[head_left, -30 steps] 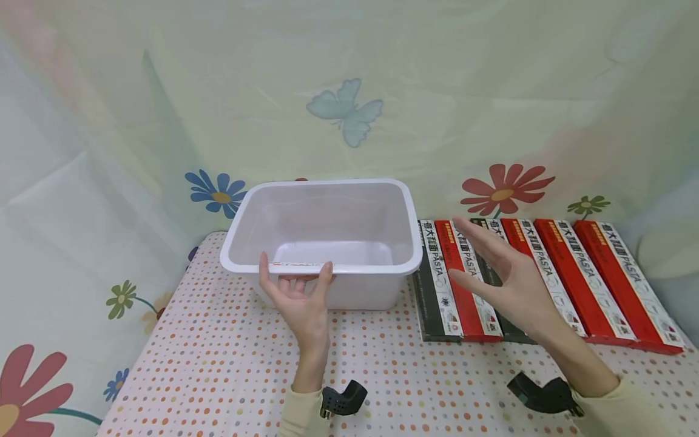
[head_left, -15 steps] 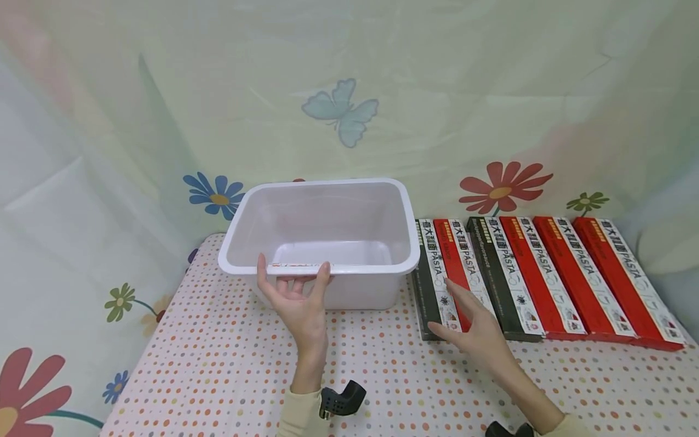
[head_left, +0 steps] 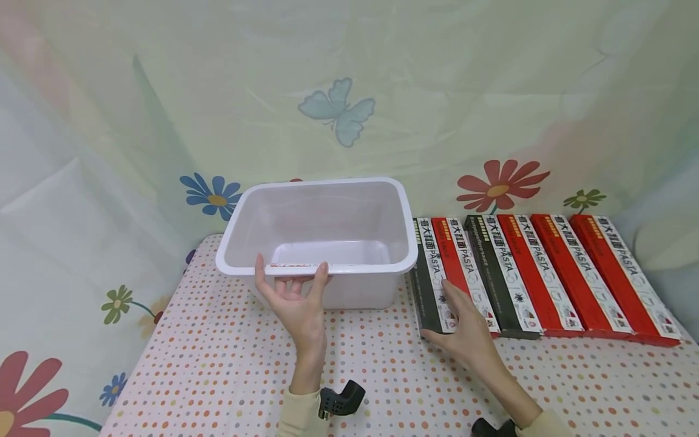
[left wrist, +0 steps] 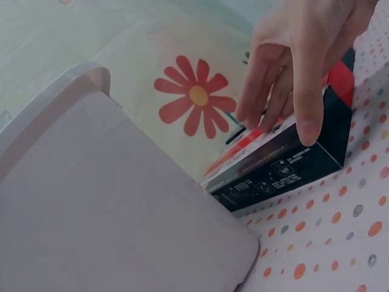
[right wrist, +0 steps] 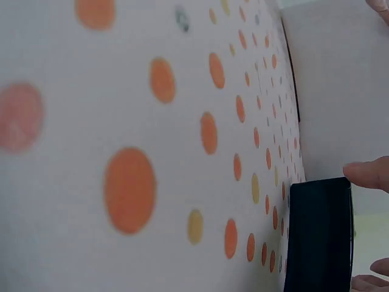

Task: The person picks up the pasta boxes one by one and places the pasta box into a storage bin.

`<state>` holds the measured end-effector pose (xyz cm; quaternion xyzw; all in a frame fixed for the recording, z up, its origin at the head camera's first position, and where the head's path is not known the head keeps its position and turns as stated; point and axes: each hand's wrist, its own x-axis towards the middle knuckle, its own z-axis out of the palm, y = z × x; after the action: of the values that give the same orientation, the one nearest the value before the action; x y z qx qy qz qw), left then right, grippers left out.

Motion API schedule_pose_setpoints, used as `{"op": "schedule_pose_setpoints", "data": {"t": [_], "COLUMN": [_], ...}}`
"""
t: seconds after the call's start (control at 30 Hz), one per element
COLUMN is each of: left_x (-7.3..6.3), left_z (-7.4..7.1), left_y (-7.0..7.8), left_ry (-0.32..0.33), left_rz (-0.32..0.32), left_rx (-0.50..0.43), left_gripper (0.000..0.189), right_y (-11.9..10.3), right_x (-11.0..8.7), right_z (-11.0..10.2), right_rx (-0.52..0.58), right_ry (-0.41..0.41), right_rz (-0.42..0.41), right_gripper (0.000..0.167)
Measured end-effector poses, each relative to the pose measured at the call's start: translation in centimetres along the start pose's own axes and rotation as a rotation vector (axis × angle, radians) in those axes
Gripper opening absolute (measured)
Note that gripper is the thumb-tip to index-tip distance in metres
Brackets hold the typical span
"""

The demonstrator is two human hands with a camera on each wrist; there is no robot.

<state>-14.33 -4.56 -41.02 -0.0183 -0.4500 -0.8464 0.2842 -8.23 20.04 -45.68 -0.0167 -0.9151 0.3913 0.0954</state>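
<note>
A white plastic tub stands in the middle of the table. My left hand holds its front rim, with some fingers tucked beneath the lip. To the tub's right lies a black pasta box, the leftmost in a row. Over its near end is my right hand, fingers spread across the top. In the left wrist view, the thumb reaches the box's side edge. The right wrist view shows that thumb at the upper corner of the dark box end.
A red pasta box lies right beside the black one. Past a small gap, another black box and several red boxes continue the row. A dotted cloth covers the table. A flowered curtain hangs behind.
My right hand has come down and left, from above the middle boxes to the near end of the leftmost black pasta box. The left hand stays at the tub's rim.
</note>
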Motion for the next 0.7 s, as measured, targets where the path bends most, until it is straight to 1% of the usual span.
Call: {"op": "schedule_pose_setpoints", "data": {"t": [0.17,0.33,0.43,0.7], "left_x": [0.0,-0.1,-0.1,-0.1], "left_z": [0.0,-0.1,-0.1,-0.1], "left_y": [0.0,0.0,0.0,-0.1], "left_ry": [-0.015,-0.016,-0.015,-0.024], "left_rz": [0.006,0.011,0.014,0.020], "left_rx": [-0.006,-0.002,-0.001,0.006], "left_gripper": [0.113,0.113,0.113,0.113], "right_y": [0.0,-0.1,-0.3,-0.8], "right_x": [0.8,1.6,1.5,1.0], "right_z": [0.2,0.1,0.0,-0.2], "right_rx": [-0.020,-0.030,-0.025,0.042], "right_ry": [0.000,-0.025,-0.029,-0.021], "right_rz": [-0.018,0.000,0.015,0.052], "right_gripper": [0.107,0.111,0.110,0.107]}}
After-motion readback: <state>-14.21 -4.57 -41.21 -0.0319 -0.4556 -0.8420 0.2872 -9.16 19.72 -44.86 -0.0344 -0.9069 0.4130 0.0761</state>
